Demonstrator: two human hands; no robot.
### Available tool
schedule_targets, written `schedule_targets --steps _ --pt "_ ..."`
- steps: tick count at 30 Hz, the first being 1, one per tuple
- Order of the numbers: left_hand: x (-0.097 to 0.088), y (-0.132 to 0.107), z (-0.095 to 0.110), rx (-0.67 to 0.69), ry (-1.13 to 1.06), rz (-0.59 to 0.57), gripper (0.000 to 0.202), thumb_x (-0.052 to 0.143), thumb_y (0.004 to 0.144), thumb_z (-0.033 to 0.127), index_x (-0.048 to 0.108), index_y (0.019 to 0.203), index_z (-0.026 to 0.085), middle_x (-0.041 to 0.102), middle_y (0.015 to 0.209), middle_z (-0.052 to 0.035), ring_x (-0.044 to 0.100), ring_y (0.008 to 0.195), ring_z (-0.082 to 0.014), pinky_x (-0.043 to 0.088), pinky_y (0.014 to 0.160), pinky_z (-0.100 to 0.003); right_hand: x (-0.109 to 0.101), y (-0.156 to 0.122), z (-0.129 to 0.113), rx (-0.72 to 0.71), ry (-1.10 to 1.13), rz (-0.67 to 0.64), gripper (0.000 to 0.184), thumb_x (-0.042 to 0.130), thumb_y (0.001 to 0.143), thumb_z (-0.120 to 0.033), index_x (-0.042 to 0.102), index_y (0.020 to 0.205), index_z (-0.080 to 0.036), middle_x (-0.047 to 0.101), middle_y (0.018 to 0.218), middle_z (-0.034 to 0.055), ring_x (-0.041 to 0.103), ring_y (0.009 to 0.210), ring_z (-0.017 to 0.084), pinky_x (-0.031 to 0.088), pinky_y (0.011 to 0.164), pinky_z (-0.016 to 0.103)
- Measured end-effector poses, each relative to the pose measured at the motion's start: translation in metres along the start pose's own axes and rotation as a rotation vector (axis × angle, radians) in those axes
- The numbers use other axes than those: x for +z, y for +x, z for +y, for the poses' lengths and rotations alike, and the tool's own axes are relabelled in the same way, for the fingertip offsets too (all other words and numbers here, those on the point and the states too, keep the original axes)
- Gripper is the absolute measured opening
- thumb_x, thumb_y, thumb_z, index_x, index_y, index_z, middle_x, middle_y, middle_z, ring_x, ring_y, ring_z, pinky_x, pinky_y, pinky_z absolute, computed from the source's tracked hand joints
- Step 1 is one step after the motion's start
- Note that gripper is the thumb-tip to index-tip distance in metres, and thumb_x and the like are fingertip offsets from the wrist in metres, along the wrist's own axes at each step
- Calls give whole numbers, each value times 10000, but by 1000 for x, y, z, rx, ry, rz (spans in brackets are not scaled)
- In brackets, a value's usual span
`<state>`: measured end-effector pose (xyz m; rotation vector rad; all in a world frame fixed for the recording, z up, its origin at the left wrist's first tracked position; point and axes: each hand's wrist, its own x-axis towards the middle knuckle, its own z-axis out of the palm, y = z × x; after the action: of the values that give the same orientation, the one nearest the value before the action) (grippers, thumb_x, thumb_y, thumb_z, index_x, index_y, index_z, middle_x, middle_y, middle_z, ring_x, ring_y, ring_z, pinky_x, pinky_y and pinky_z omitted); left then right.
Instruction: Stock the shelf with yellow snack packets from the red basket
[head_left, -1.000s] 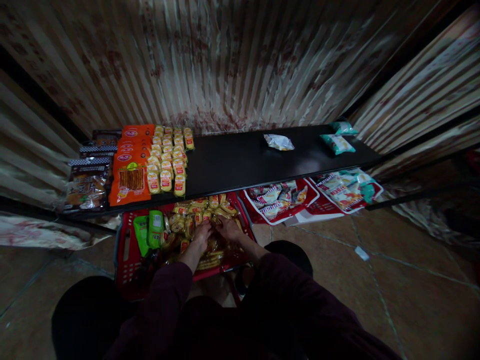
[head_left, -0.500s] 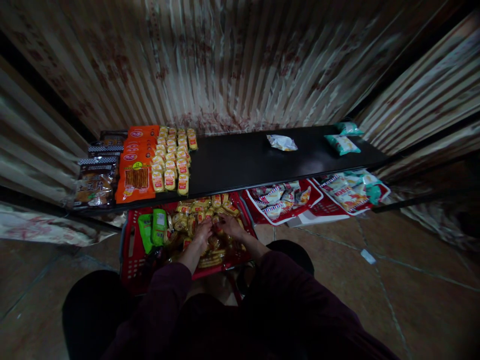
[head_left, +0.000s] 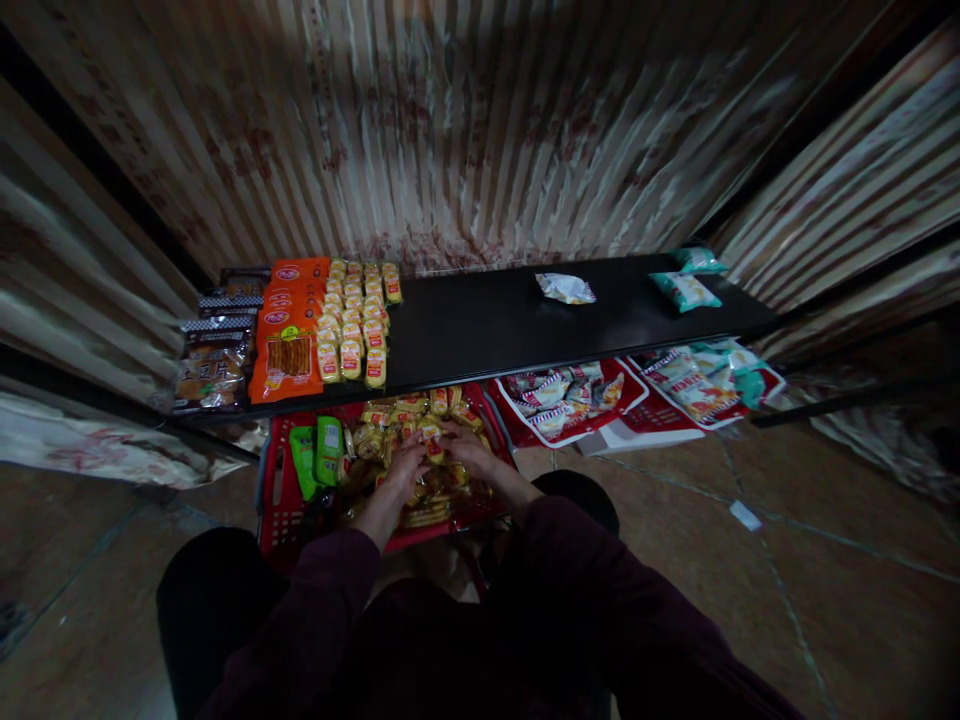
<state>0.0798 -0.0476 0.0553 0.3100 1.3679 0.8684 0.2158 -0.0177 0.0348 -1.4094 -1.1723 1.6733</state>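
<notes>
A red plastic basket (head_left: 279, 500) on the floor holds a heap of small yellow snack packets (head_left: 390, 425) and two green packets (head_left: 319, 455). My left hand (head_left: 403, 470) and my right hand (head_left: 466, 450) are both down in the heap, fingers curled around one yellow packet (head_left: 433, 447) between them. Above the basket runs a black shelf (head_left: 510, 315). On its left end lie rows of the same yellow packets (head_left: 352, 325), orange bags (head_left: 289, 330) and dark brown bags (head_left: 214, 350).
A white packet (head_left: 566, 288) and two teal packets (head_left: 686, 285) lie on the shelf's right part. Red trays of packets (head_left: 570, 395) (head_left: 705, 375) sit on the floor under it. Striped curtains hang behind and at both sides. Tiled floor lies to the right.
My hands have shifted slightly up and forward within the basket, gathering a yellow packet. The view has drifted a little to the left, so everything sits further right.
</notes>
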Motion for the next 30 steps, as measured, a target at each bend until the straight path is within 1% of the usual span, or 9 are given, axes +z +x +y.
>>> schedule_targets --steps 6,9,14,17,20,22,25,28,30 --pt "-1 -11 5 81 35 7 516 660 661 108 587 1161 211 654 994 -59 612 776 -115 447 647 -200 3 -5 -9 24 -5 39 502 733 660 -335 631 1129 -187 685 880 40 632 772 176 509 715 302" --pt "-3 -14 7 116 53 22 531 671 659 115 584 1175 208 630 1047 -71 601 800 -112 437 651 -196 5 -7 -15 57 12 68 513 739 658 -308 624 1142 -184 687 899 38 632 783 172 512 718 294" --pt "-5 -16 11 138 94 31 548 682 666 139 572 1198 213 616 1053 -75 590 815 -121 434 653 -201 10 -9 -24 132 116 81 480 730 666 -212 630 1135 -186 701 874 28 631 732 148 514 681 263" --pt "-6 -16 14 152 116 49 540 684 665 144 581 1188 225 603 1081 -74 586 826 -124 431 654 -202 12 -10 -29 149 156 78 457 708 685 -177 625 1134 -176 703 845 25 614 662 117 498 621 225" --pt "-7 -17 15 167 122 57 527 672 667 131 589 1178 230 607 1057 -66 587 808 -124 432 650 -208 14 -13 -34 153 189 68 433 692 693 -149 624 1121 -166 700 811 21 587 603 91 474 566 199" --pt "-7 -19 18 178 115 54 527 664 666 120 590 1174 238 620 1006 -53 591 785 -125 437 644 -213 14 -17 -37 149 211 55 433 695 685 -144 624 1111 -176 697 800 11 585 600 88 473 563 200" --pt "-7 -24 22 194 96 50 535 641 667 89 588 1180 232 628 941 -42 589 731 -119 442 636 -221 16 -23 -39 129 266 49 476 727 639 -143 624 1101 -194 668 718 -23 573 581 84 462 557 199" --pt "-7 -30 28 213 79 57 531 635 659 68 598 1168 215 627 939 -44 587 706 -109 446 645 -225 20 -29 -40 89 340 51 488 745 590 -132 637 1063 -180 623 640 -46 546 551 74 426 529 185" --pt "-7 -33 31 226 71 64 529 639 658 69 599 1167 206 627 939 -47 590 710 -104 449 656 -221 22 -33 -43 76 388 42 483 743 579 -126 644 1048 -180 616 635 -48 545 553 72 417 527 181"
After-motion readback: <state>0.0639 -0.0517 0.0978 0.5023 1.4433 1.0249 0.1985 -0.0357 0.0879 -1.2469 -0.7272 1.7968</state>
